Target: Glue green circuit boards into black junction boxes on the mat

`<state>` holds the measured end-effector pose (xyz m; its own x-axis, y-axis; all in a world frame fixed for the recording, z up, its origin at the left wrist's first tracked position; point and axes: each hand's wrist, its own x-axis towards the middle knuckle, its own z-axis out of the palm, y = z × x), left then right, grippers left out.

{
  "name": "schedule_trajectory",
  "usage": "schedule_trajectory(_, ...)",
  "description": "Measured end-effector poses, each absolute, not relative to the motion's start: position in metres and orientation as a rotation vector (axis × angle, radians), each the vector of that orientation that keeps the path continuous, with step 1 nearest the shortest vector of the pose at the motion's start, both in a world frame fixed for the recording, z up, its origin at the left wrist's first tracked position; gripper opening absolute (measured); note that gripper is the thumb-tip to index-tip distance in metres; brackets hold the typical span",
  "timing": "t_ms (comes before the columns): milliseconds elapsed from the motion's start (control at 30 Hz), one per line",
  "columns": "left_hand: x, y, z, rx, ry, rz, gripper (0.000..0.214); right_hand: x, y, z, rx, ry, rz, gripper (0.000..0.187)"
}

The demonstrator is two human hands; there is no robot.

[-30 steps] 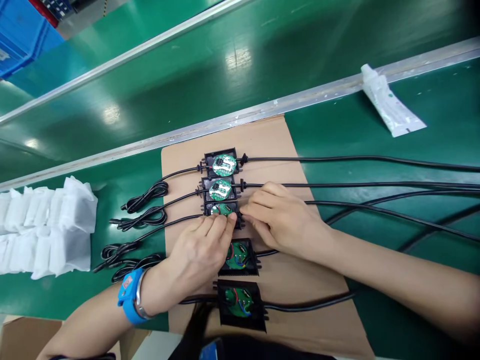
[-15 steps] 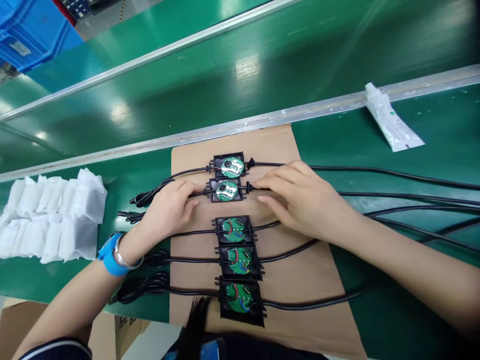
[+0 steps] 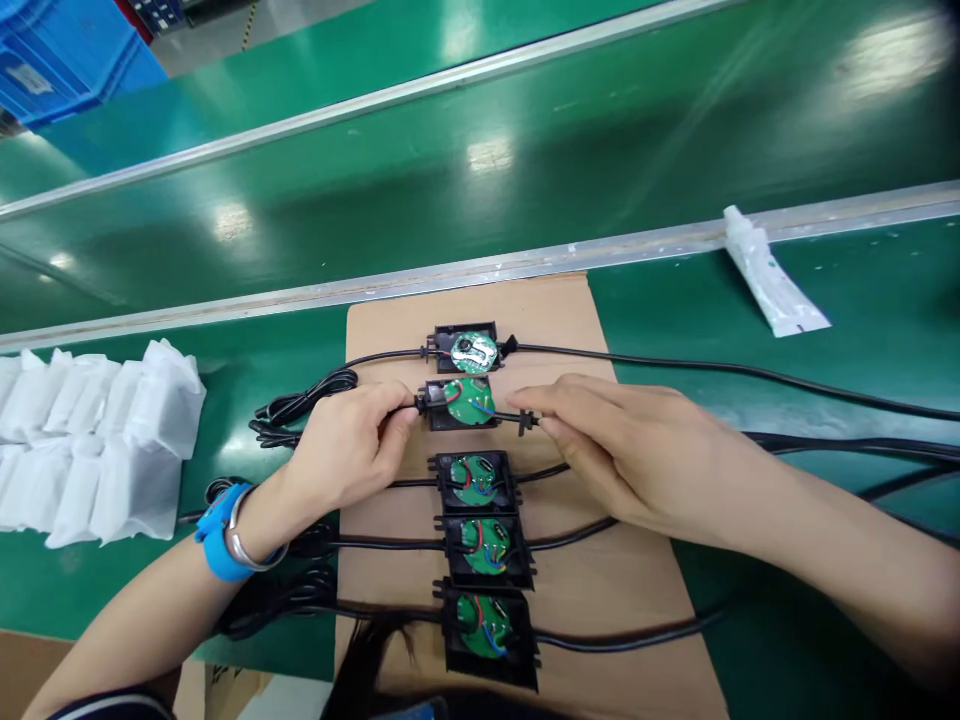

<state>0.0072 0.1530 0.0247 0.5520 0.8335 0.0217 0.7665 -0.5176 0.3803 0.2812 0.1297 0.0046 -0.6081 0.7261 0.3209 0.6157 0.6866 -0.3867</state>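
Several black plastic housings with round green circuit boards lie in a column on a cardboard sheet (image 3: 637, 620). At the second housing (image 3: 439, 415) from the far end, my left hand (image 3: 352, 445) pinches the black cable at its left side. My right hand (image 3: 630, 450) grips the black cable (image 3: 510, 416) on the other side, just beyond its strain relief (image 3: 526, 423). That strain relief sits outside the housing. The green circuit board (image 3: 470, 401) there shows a red and a blue wire. Behind it, the farthest housing (image 3: 465, 333) has a board with whitish patches facing up.
White wrapped packets (image 3: 150, 400) stand in rows at the left. A white tube (image 3: 772, 275) lies at the back right against the metal rail (image 3: 637, 243). Coiled cables (image 3: 300, 400) rest left of the housings; long cables run off right. A blue crate (image 3: 75, 60) stands far left.
My right hand has closed on the cable and drawn its strain relief right, away from the second housing. That housing's board now shows its wired face. My left hand pinches the cable close to the housing.
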Motion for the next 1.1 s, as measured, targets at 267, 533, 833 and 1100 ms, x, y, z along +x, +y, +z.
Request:
schedule_trajectory(267, 0.016, 0.157, 0.01, 2.547, 1.347, 0.066, 0.02, 0.266, 0.152, -0.006, -1.095, -2.613, 0.326, 0.029)
schedule_trajectory(533, 0.013, 0.157, 0.001, 2.514, 1.36, 0.055, 0.02, 0.257, 0.162, -0.012, -1.131, -2.709, 0.333, 0.036)
schedule_trajectory(833, 0.014, 0.16, 0.001, 2.495, 1.346, 0.111, 0.018, 0.245, 0.16, -0.006, -1.258, -2.837, 0.335, 0.041)
schedule_trajectory(1100, 0.008, 0.17, 0.002, 2.277, 1.26, 0.199, 0.014, 0.248, 0.145, -0.013, -1.14, -2.751, 0.378, 0.039)
